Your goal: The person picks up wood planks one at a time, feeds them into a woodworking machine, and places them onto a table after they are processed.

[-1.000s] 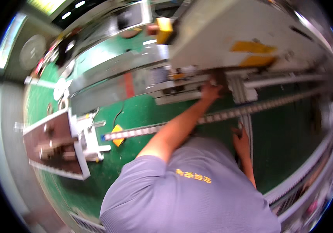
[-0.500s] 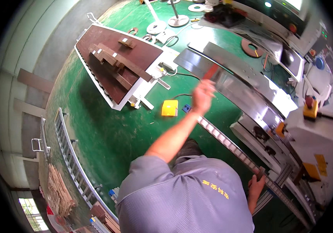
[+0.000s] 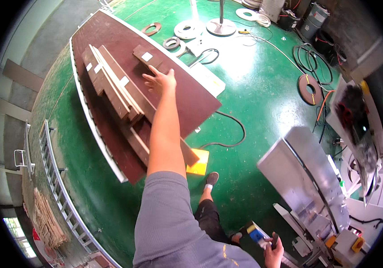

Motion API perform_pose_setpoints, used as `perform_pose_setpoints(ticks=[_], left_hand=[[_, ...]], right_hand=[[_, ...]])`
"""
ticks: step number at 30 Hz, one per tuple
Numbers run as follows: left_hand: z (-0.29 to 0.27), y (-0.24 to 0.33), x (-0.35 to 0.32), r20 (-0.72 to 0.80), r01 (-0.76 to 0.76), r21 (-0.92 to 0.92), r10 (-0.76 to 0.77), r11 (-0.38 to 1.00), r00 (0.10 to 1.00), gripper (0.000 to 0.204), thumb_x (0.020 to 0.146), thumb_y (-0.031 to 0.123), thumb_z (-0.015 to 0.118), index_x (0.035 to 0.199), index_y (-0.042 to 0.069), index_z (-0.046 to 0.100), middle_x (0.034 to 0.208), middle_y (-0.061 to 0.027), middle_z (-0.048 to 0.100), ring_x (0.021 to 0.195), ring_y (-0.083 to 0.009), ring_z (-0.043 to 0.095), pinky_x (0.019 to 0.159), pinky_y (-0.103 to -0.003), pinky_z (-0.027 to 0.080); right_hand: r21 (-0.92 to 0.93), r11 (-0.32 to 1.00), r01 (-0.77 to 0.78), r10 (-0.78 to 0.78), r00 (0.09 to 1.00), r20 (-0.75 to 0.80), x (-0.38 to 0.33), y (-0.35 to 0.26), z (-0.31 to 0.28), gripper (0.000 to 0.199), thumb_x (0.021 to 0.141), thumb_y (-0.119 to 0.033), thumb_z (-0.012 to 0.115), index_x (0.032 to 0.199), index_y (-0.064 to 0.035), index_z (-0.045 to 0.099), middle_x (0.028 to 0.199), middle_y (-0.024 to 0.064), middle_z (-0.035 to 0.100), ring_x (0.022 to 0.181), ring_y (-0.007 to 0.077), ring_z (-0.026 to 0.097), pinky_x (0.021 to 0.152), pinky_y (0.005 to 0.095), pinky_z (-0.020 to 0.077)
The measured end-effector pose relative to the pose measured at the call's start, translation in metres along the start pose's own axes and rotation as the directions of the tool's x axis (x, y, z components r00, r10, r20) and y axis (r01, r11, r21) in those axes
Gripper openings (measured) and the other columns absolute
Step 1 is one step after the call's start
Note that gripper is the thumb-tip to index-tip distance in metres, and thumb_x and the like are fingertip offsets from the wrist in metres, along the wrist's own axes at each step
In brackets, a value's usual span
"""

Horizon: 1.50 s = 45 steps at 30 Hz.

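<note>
My left hand [image 3: 161,81] is stretched out over the brown-topped table [image 3: 196,100], fingers spread and nothing in it. Closest to its fingertips is a short brown board [image 3: 141,54] with a white label; whether they touch I cannot tell. Beside it lies a stack of long brown boards [image 3: 111,85] with pale edges, white labels and notched ends, partly covered by my forearm. Low on the right, my right hand [image 3: 273,255] is closed round a small dark piece [image 3: 275,241], whose kind I cannot make out. A blue-and-yellow object [image 3: 256,233] shows just beside that hand.
A machine with a shiny metal table [image 3: 285,165] stands at the right. A yellow box [image 3: 198,163] sits on the green floor by the table's near end, with a black cable [image 3: 244,129] behind. Edging coils [image 3: 310,89] lie farther off; a roller conveyor [image 3: 59,183] runs along the left.
My view and body have turned left, toward the brown table. My left hand has gone from the metal table, where it held a red strip, to above the boards, now empty.
</note>
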<state>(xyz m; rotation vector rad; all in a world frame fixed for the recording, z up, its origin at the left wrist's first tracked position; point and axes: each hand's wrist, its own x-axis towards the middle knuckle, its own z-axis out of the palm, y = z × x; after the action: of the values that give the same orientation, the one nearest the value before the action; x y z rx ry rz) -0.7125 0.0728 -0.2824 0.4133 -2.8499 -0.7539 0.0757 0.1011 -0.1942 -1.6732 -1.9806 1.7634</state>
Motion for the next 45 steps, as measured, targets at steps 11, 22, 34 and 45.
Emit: perform_pose_setpoints(ticks=[11, 22, 34, 45], left_hand=[[0.033, 0.057, 0.188, 0.3, 0.154, 0.293, -0.243, 0.944, 0.923, 0.109, 0.08, 0.025, 0.074, 0.162, 0.024, 0.003, 0.167, -0.0212, -0.005, 0.131, -0.0393, 0.055, 0.098, -0.047, 0.055], [0.035, 0.041, 0.163, 0.358, -0.007, 0.41, -0.153, 0.912, 0.921, 0.121, 0.074, 0.015, 0.08, 0.162, 0.026, -0.003, 0.168, -0.0171, -0.006, 0.13, -0.0377, 0.056, 0.093, -0.041, 0.058], [-0.047, -0.05, -0.098, 0.485, -0.354, 0.232, 0.208, 0.906, 0.849, 0.104, 0.077, 0.019, 0.073, 0.161, 0.024, 0.012, 0.165, -0.0205, 0.01, 0.121, -0.0472, 0.057, 0.098, -0.048, 0.052], [-0.194, 0.027, -0.282, 0.342, -0.718, -0.694, 0.902, 0.054, -0.262, 0.083, 0.074, 0.006, 0.075, 0.15, 0.023, 0.045, 0.161, -0.0108, 0.034, 0.13, -0.0372, 0.053, 0.097, -0.044, 0.053]], right_hand=[[-0.243, 0.929, -0.278, 0.27, 0.961, -0.063, 0.047, -0.129, 0.051, 0.045, 0.097, -0.002, 0.055, 0.141, 0.0044, 0.049, 0.114, 0.0097, 0.069, 0.1, 0.0143, 0.062, 0.087, 0.0272, 0.0493], [-0.177, 0.984, 0.031, -0.041, 0.998, -0.055, 0.083, -0.069, 0.072, 0.052, 0.087, 0.008, 0.05, 0.139, 0.0028, 0.051, 0.102, 0.0085, 0.071, 0.078, 0.0134, 0.065, 0.072, 0.0268, 0.0533], [0.156, 0.908, 0.388, -0.417, 0.809, 0.415, 0.146, -0.316, 0.185, 0.03, 0.092, -0.002, 0.058, 0.122, -0.0011, 0.059, 0.099, 0.0127, 0.071, 0.086, 0.022, 0.068, 0.081, 0.0326, 0.0527], [0.035, 0.918, 0.396, -0.397, 0.913, 0.092, 0.057, -0.234, 0.074, 0.035, 0.091, -0.003, 0.06, 0.125, -0.0024, 0.059, 0.098, 0.0067, 0.071, 0.069, 0.0126, 0.055, 0.067, 0.0296, 0.0488]])
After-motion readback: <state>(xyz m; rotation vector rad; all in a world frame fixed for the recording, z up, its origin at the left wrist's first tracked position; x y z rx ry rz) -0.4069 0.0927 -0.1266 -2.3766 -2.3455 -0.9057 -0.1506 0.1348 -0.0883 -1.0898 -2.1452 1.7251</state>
